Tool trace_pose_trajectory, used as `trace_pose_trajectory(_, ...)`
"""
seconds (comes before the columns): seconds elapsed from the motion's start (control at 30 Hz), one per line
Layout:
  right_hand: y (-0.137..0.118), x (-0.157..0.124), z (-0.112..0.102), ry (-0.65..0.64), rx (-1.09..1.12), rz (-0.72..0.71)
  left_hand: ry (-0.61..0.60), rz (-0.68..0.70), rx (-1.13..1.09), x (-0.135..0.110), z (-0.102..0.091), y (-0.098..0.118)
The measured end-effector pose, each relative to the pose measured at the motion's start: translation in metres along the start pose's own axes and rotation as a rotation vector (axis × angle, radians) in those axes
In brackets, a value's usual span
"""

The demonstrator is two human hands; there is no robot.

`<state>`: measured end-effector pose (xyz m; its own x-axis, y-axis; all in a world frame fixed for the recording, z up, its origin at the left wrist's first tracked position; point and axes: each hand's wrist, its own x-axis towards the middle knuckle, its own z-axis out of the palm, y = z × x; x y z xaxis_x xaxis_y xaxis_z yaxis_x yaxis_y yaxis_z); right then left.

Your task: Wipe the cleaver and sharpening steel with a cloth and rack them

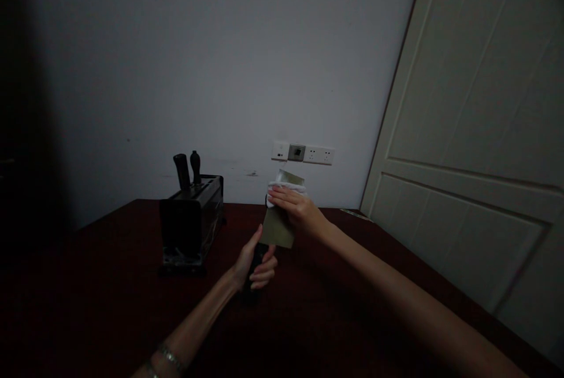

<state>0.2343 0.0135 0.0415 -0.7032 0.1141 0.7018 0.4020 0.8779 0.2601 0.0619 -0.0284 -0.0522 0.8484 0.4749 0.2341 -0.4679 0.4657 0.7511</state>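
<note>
Head view: your left fingers [263, 276] grip the black handle [257, 261] of a broad grey metal cleaver [277, 228] above the dark red bench [335, 307]; your right fingers [285, 196] hold a white cloth [294, 186] against its blade. Wiping appears unfinished; two upright black handles [182, 171] stand in the black rectangular block [181, 225].

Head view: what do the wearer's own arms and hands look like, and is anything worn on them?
The left hand and right hand are bare, without gloves. No sleeve shows on either slim forearm. The left forearm wears a silvery bracelet and what looks like a second band; no jewellery shows on the right.
</note>
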Motion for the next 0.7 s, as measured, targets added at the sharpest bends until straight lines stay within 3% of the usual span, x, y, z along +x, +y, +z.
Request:
trace_pose_trajectory(0.17,0.019,0.015,-0.002,0.125,-0.026,0.112,-0.006,0.004,-0.016,0.001,-0.001,-0.004)
trace_pose_trajectory(0.43,0.019,0.035,-0.003,0.143,-0.008,0.205,0.002,0.021,-0.026,0.001,-0.008,-0.004)
trace_pose_trajectory(0.7,0.025,0.018,-0.002,0.190,-0.038,0.254,-0.022,0.009,-0.033,0.001,-0.011,-0.004)
